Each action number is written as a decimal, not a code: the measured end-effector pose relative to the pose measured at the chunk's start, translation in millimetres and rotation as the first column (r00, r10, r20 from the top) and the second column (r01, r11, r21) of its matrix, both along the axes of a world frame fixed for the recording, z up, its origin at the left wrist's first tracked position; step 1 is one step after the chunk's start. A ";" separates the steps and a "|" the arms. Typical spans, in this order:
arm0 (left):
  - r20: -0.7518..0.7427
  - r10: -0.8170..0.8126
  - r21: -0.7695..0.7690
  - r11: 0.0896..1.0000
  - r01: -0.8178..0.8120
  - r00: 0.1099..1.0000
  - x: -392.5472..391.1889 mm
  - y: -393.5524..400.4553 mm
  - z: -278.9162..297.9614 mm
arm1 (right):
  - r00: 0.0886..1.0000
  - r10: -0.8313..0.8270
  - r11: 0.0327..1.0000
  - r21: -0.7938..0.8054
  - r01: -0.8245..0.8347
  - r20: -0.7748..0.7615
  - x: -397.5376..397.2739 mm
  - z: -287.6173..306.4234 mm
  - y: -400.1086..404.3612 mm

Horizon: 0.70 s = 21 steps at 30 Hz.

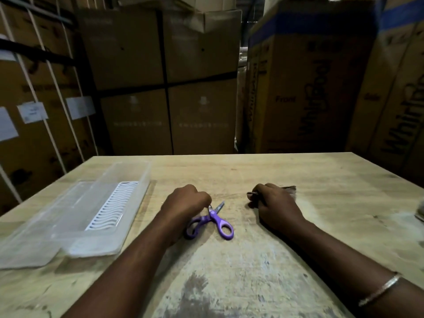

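A pair of purple-handled scissors (215,220) lies on the wooden table (252,260), handles toward me and blades pointing away. My left hand (185,201) is curled into a fist just left of the blades, and its fingertips pinch one blade near the pivot. To the right, my right hand (275,205) rests on the table with its fingers curled round a thin dark piece (289,188). The piece sticks out past the knuckles on both sides, and most of it is hidden, so I cannot tell what material it is.
A clear plastic container (128,180) with a white slatted insert (112,205) sits at the left, with a clear lid (29,246) lying in front of it. A blurred grey object (419,212) lies at the right edge. Tall cardboard boxes (165,83) stand behind the table.
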<state>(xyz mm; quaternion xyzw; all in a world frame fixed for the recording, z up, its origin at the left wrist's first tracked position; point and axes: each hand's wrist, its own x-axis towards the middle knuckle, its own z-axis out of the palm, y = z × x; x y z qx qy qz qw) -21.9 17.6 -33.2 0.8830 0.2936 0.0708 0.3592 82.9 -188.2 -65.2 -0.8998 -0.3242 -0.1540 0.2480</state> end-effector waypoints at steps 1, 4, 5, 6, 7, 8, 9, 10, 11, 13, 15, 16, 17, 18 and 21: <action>-0.014 -0.014 0.012 1.000 0.015 1.000 0.1 -0.1 0.1 | 1.000 -0.015 1.000 0.026 0.016 -0.015 1.4 0.6 3.3; -0.044 -0.058 0.042 0.997 0.060 0.997 1.3 1.8 0.0 | 0.998 -0.059 0.998 0.022 0.060 -0.037 7.0 3.8 18.8; -0.054 -0.074 0.047 0.996 0.077 0.996 0.9 1.7 0.9 | 0.996 -0.071 0.997 -0.016 0.071 -0.045 8.1 5.9 25.1; -0.062 -0.086 0.047 0.995 0.089 0.994 0.5 2.2 2.6 | 0.996 -0.074 0.996 -0.055 0.071 -0.056 8.4 8.9 31.1; -0.067 -0.093 0.041 0.995 0.096 0.993 0.0 2.4 4.4 | 0.995 -0.067 0.995 -0.084 0.061 -0.071 8.1 11.3 37.0; -0.072 -0.106 0.030 0.994 0.108 0.992 -1.0 2.1 6.3 | 0.995 -0.056 0.994 -0.096 0.048 -0.083 7.4 12.7 41.4; -0.077 -0.124 0.017 0.992 0.125 0.989 -1.9 1.8 7.8 | 0.995 -0.047 0.995 -0.096 0.039 -0.088 6.7 12.7 44.2; -0.085 -0.143 0.006 0.990 0.144 0.986 -2.7 1.6 8.8 | 0.995 -0.042 0.996 -0.087 0.034 -0.090 6.3 11.3 45.3; -0.092 -0.162 -0.004 0.987 0.162 0.983 -3.6 1.3 9.9 | 0.995 -0.038 0.997 -0.069 0.032 -0.096 5.9 10.2 44.4; -0.105 -0.183 -0.016 0.983 0.182 0.978 -4.3 1.4 11.1 | 0.991 -0.022 1.000 -0.004 0.022 -0.135 7.2 8.2 40.2; -0.121 -0.199 -0.009 0.980 0.199 0.973 -3.9 1.3 11.5 | 0.983 0.005 0.998 0.058 0.006 -0.184 8.8 8.1 36.2; -0.128 -0.208 -0.003 0.978 0.209 0.970 -3.5 1.3 11.2 | 0.979 0.016 0.997 0.076 0.000 -0.202 9.0 8.4 35.3; -0.134 -0.217 0.002 0.976 0.220 0.967 -3.0 1.3 10.7 | 0.976 0.025 0.996 0.088 -0.006 -0.215 9.1 8.6 34.6; -0.143 -0.224 0.006 0.974 0.228 0.964 -2.8 1.0 10.3 | 0.974 0.033 0.995 0.096 -0.011 -0.225 8.8 8.7 34.1; -0.162 -0.221 0.025 0.973 0.227 0.962 -2.9 1.0 9.9 | 0.966 0.044 0.993 0.113 -0.015 -0.256 8.1 8.0 33.3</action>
